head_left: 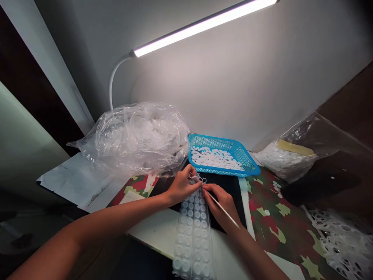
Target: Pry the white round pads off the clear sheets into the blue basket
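Observation:
A translucent strip with rows of round rings runs from the hands down over the table's front edge. My left hand pinches the strip's far end between thumb and fingers. My right hand is closed round a thin white stick, its upper end at the strip near the left fingertips. Small clear loops show between the two hands. Just beyond them stands a blue basket holding many small white discs.
Behind on the left lies a large clear bag of white pieces, near a lit lamp. Another bag with white pieces is at the right. White netted scraps lie at the lower right on the patterned cloth.

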The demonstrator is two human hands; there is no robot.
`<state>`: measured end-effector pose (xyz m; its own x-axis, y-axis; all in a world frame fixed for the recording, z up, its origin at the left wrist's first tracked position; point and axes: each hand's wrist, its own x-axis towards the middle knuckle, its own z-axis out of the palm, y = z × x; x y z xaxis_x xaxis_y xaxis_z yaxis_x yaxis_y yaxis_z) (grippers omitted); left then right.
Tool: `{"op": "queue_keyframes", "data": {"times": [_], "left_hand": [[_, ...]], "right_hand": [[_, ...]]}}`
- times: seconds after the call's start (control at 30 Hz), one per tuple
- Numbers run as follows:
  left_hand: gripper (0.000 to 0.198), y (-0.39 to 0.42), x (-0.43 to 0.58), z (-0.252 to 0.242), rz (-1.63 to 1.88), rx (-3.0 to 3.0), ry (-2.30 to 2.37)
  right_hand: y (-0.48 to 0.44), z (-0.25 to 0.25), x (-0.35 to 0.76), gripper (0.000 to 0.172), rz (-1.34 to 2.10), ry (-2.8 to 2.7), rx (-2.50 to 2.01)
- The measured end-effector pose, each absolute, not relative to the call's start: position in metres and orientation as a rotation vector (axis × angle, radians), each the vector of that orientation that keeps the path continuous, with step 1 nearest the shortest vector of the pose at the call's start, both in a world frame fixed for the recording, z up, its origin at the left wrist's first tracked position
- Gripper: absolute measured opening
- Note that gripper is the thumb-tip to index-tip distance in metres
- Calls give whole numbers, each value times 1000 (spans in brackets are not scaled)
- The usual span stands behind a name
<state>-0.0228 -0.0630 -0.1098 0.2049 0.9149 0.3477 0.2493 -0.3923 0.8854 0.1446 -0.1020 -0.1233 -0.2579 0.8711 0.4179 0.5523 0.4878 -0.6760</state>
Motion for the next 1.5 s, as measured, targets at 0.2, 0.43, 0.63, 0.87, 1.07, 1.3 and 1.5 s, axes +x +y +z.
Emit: {"op": "queue_keyframes", "data": {"times": [0.2, 0.43, 0.63, 0.87, 1.07, 1.3, 1.5], "left_hand": [[22, -60, -24, -113, 1194, 1800, 1092], [22, -56, -26, -115, 1139, 1819, 1116], [21, -56, -27, -112, 1114, 1811, 1148], [21, -57, -27, -112, 1096, 1783, 1162], [22, -57, -27, -112, 1090, 1746, 1160], [23, -57, -26, -112, 1128, 1715, 1134], [23, -60, -26, -108, 1197, 1708, 1075]], "right_hand": [[-103, -122, 145, 11, 504, -1923, -1144], [-105, -119, 144, 14, 517, -1921, -1170], [-105, -118, 144, 15, 514, -1925, -1180], [-105, -119, 144, 14, 502, -1956, -1189], [-102, -122, 144, 14, 449, -1992, -1198], [-102, -122, 144, 15, 439, -2006, -1186], [-101, -123, 144, 17, 472, -2009, -1183]]}}
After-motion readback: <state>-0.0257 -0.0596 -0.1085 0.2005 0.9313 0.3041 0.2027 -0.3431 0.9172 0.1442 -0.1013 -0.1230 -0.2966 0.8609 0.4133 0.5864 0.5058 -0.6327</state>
